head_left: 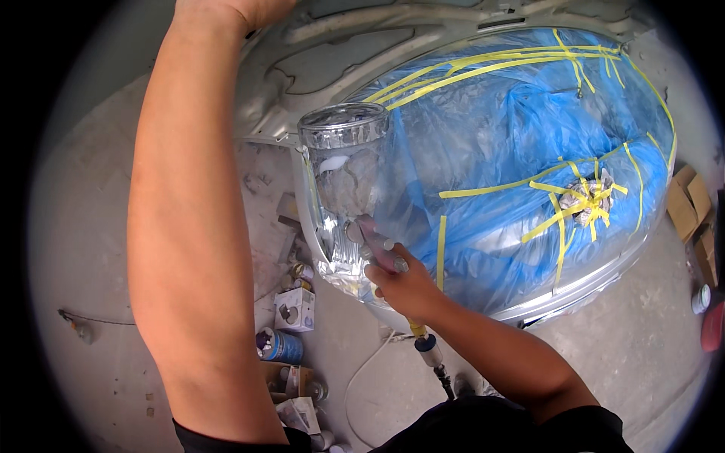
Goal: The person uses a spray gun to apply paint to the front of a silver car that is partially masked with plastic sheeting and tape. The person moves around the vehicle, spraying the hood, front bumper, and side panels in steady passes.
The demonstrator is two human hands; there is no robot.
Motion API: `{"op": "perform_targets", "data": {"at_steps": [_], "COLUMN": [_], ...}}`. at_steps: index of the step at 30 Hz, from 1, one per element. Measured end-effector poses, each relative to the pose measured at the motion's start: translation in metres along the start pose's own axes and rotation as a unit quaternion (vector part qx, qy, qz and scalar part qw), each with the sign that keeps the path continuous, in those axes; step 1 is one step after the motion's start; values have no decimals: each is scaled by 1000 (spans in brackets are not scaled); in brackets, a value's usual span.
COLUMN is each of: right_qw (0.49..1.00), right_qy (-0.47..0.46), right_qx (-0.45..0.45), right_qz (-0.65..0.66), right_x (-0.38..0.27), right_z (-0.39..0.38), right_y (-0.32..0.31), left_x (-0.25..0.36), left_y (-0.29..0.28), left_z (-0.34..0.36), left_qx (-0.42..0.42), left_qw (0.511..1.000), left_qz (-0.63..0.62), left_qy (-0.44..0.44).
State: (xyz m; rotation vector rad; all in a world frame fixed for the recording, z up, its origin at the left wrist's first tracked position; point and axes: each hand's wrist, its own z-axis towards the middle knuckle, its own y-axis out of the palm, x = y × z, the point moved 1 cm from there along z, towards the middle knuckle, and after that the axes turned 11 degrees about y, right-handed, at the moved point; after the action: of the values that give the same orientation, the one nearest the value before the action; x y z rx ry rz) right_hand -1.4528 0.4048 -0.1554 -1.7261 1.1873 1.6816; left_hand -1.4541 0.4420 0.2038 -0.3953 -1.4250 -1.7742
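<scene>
My right hand (pixel 411 283) is closed around a paint spray gun (pixel 380 245). A large clear cup (pixel 346 162) sits on top of the gun, its wide round end facing up, with whitish streaks inside. Below my hand, an air hose connector (pixel 428 352) joins the gun's handle. My left arm is raised along the left side, and my left hand (pixel 230 9) is at the top edge beside the raised metal panel (pixel 332 57). Its fingers are cut off by the frame. Just beyond the gun, blue plastic sheeting (pixel 483 143) covers the car's open bay.
Yellow masking tape (pixel 498 185) holds the sheeting down. Crumpled paper (pixel 587 200) is taped at its right. Along the floor at left stand a white box (pixel 294 309), a blue can (pixel 283 346) and other containers. A hose (pixel 355 377) curves below. Cardboard (pixel 686 202) lies at right.
</scene>
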Motion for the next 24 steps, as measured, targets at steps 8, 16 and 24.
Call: {"op": "perform_targets", "data": {"at_steps": [8, 16, 24], "right_qw": [999, 999, 999], "right_qy": [-12, 46, 19], "right_qx": [-14, -24, 28], "right_qz": [43, 7, -1], "right_x": [-20, 6, 8], "right_z": [7, -6, 22], "right_y": [9, -5, 0], "left_x": [1, -3, -2], "left_y": [-2, -5, -6], "left_z": [-9, -4, -8], "left_qx": [-19, -2, -20], "left_qw": [999, 1000, 999], "left_qz": [30, 24, 40], "left_qy": [9, 13, 15]}}
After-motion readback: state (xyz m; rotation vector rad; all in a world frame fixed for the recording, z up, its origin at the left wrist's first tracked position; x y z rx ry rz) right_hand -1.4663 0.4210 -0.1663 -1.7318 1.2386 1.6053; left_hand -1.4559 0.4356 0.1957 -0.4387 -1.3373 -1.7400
